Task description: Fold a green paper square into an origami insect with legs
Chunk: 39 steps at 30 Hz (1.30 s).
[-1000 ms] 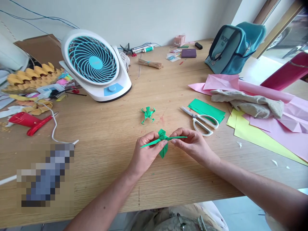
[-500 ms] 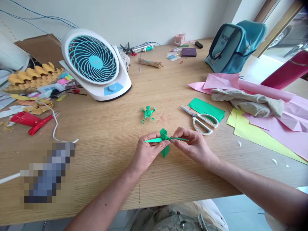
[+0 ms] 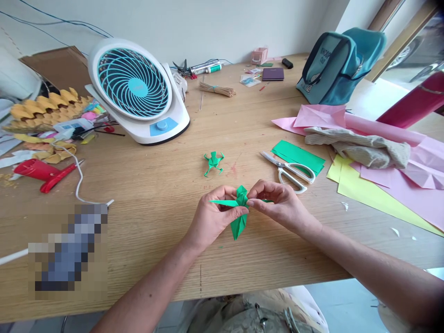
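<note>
Both hands hold a folded green paper piece [image 3: 238, 225] above the table's near part. My left hand [image 3: 215, 217] pinches it between thumb and fingers at its middle, and one narrow point sticks out across the fingers. On the opposite side, my right hand [image 3: 277, 201] is closed on the piece by thumb and fingertips; the other narrow point is partly hidden behind it. Beyond the hands, a finished-looking green origami frog [image 3: 213, 162] rests on the table. Scissors [image 3: 294, 172] with white handles lie past my right hand, beside green paper sheets [image 3: 301, 156].
A white and blue fan [image 3: 138, 88] stands at the back left. On the left lie a red glue gun [image 3: 45, 173] and a white cable. Pink paper [image 3: 409, 203], yellow paper [image 3: 357, 192], a grey glove [image 3: 364, 147] and a teal bag [image 3: 333, 69] are on the right.
The green paper piece has turned and tilted slightly in my hands, its wide lower flap now reaching nearer to me. My right fingers have shifted in close to its centre.
</note>
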Tool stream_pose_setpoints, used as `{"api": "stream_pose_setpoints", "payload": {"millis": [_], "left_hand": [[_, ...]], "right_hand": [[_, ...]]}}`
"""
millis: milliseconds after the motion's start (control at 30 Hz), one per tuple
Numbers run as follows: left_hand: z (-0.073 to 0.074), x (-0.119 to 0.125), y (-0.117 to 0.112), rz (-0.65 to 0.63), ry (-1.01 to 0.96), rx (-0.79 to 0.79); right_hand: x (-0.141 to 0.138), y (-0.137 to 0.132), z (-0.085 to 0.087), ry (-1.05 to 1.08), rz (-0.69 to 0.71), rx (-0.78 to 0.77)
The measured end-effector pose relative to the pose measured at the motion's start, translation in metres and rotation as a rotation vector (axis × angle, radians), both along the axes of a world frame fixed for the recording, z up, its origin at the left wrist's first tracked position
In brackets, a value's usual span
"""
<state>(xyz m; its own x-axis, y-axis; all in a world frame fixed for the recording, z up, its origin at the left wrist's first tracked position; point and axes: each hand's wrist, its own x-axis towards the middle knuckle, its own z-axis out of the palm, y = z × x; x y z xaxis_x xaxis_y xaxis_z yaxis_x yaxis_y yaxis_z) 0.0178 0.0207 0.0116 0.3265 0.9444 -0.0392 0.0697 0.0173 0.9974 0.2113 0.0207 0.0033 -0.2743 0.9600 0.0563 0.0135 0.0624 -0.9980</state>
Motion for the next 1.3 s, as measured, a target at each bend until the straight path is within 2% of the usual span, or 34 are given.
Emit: {"api": "stream_pose_setpoints", "payload": {"millis": [167,300,433,633,733,833,1100,1300], "left_hand": [[0.001,0.004,-0.007,0.031,0.202,0.106],[0.0,0.008,-0.011,0.039,0.286,0.173],[-0.001,0.012,-0.01,0.026,0.213,0.078],[0.0,0.009,-0.004,-0.102,0.048,-0.085],[0.0,0.005,-0.001,-0.125,0.02,-0.099],[0.0,0.001,0.002,-0.076,0.047,-0.076],[0.002,-0.007,0.005,-0.047,-0.01,-0.142],[0.001,-0.01,0.007,-0.111,0.113,0.024]], "right_hand": [[0.002,0.0,0.005,-0.153,0.131,-0.079],[-0.001,-0.004,0.009,-0.329,0.076,0.021],[-0.003,-0.007,0.01,-0.349,0.015,0.07],[-0.003,-0.007,0.003,-0.241,0.078,0.014],[-0.002,-0.007,0.001,-0.114,0.137,-0.013],[0.001,-0.005,0.004,-0.005,0.179,-0.031],[0.011,-0.003,0.01,-0.253,0.126,0.111],[0.012,-0.004,0.013,-0.327,0.087,0.155]]}}
